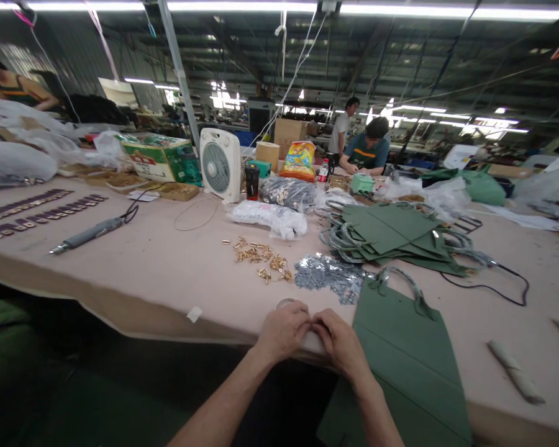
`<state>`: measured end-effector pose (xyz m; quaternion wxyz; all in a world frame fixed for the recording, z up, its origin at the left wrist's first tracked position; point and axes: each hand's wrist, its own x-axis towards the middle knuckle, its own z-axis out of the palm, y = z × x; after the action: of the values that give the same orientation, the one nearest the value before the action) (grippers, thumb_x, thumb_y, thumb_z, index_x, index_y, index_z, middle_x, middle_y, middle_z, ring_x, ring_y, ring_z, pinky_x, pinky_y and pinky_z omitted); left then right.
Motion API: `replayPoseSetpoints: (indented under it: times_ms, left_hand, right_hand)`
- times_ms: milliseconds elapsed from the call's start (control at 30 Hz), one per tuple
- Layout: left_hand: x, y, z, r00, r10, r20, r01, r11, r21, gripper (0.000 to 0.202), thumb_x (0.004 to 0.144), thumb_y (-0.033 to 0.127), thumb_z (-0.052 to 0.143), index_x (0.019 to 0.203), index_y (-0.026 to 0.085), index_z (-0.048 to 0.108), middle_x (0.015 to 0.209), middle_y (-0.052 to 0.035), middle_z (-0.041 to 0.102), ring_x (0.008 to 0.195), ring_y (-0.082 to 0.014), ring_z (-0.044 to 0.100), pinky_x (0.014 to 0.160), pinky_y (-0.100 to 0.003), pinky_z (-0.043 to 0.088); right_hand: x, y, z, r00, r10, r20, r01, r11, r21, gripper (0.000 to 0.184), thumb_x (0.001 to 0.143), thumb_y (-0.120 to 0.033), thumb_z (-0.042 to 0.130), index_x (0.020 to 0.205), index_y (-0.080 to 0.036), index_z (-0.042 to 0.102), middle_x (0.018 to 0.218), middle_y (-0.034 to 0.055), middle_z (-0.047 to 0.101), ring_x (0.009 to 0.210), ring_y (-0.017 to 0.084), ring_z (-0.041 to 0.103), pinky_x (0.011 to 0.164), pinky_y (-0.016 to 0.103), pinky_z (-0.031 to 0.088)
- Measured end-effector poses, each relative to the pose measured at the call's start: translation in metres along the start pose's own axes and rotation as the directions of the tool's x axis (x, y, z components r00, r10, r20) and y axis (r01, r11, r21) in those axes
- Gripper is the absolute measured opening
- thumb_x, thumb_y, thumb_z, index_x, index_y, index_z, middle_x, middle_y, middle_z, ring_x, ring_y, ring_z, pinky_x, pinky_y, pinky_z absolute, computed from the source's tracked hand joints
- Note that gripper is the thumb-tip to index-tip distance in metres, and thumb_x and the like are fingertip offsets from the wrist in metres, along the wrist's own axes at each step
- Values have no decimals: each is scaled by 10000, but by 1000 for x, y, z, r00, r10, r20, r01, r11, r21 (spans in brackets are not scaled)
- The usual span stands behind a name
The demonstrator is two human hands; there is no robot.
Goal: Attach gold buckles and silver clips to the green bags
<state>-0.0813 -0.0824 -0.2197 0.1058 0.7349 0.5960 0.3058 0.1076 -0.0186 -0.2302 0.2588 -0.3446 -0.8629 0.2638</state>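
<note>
My left hand (283, 332) and my right hand (340, 343) meet at the fingertips over the near edge of a pale pink padded table (168, 282). Anything between the fingers is hidden. A small round ring-like object (285, 303) lies just beyond my left hand. A dark green bag with handles (400, 354) lies flat beside my right hand and hangs over the table edge. Farther off are scattered gold metal fittings (261, 261), a patch of small silver parts (330, 276), and a stack of green bags (391, 233).
A white box fan (218, 164) and plastic bags of parts (286, 194) stand mid-table. A grey corded tool (90, 234) and rows of dark strips (23, 214) lie left. A seated co-worker (368, 149) works across the table, and a black cable (489, 285) lies right.
</note>
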Motion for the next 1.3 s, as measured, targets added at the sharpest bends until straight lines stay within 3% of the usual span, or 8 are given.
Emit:
replayPoseSetpoints:
  times_ms: [267, 367, 433, 667, 733, 867, 1000, 1300]
  left_hand:
    - [3, 1, 4, 993, -120, -17, 119, 992, -28, 155, 947, 233, 593, 932, 271, 742, 1124, -19, 712, 947, -196, 671, 776, -305, 511]
    - [1, -5, 10, 997, -65, -40, 66, 997, 36, 149, 959, 283, 599, 983, 264, 744, 1142, -60, 712, 948, -224, 672, 765, -333, 514]
    - [-4, -15, 8, 999, -14, -39, 18, 995, 101, 152, 969, 300, 597, 973, 266, 745, 1142, -68, 716, 943, -235, 667, 769, -344, 514]
    - [-37, -88, -57, 974, -131, -184, 172, 960, 223, 245, 985, 201, 526, 977, 261, 763, 1060, -69, 724, 993, -224, 660, 875, -336, 528]
    - [-44, -111, -77, 963, -161, -216, 212, 948, 237, 315, 1005, 207, 473, 1168, 272, 735, 1086, -75, 722, 1044, -232, 656, 938, -363, 524]
    - [-47, -139, -98, 960, -195, -202, 237, 948, 212, 607, 989, 215, 508, 1578, 284, 380, 1249, -75, 688, 1143, -238, 641, 1019, -404, 513]
    - [-17, -140, -102, 949, -153, -277, 220, 948, 231, 496, 1001, 274, 543, 1493, 247, 484, 1432, -109, 581, 1335, -259, 528, 1136, -435, 439]
    - [90, -145, -97, 950, -279, -137, 310, 892, 330, 235, 940, 136, 533, 1024, 196, 744, 1071, -123, 728, 1104, -269, 643, 980, -390, 484]
  right_hand:
    - [-10, 3, 11, 977, -202, 68, 202, 979, 4, 217, 1026, -228, 462, 960, -264, 665, 953, 54, 675, 882, 209, 641, 832, 320, 534]
    - [-15, 22, 11, 975, -187, -117, 202, 970, 136, 207, 1027, -304, 484, 927, -259, 659, 923, 63, 687, 868, 208, 669, 801, 287, 562]
    - [-16, 37, 8, 968, -62, -244, 116, 970, 213, 185, 991, -394, 566, 924, -249, 660, 894, 61, 691, 813, 204, 676, 752, 258, 571]
    - [-16, 38, -4, 893, 330, -306, -150, 860, 488, 417, 852, -634, 670, 915, -223, 703, 699, 18, 631, 659, 184, 628, 611, 217, 537]
    - [-14, 32, -6, 875, 373, -309, -166, 830, 532, 464, 812, -672, 691, 883, -213, 704, 666, 13, 604, 632, 181, 600, 594, 227, 525]
    - [-12, 31, -5, 860, 399, -317, -174, 814, 554, 454, 819, -662, 699, 890, -214, 698, 675, 5, 589, 657, 177, 582, 623, 232, 503]
    - [-13, 34, -4, 855, 418, -307, -190, 803, 565, 457, 829, -663, 692, 918, -215, 694, 686, 3, 592, 669, 177, 580, 638, 238, 494]
    - [-12, 31, -5, 852, 437, -289, -214, 794, 569, 520, 740, -714, 734, 878, -213, 716, 676, 10, 595, 651, 184, 586, 614, 238, 510]
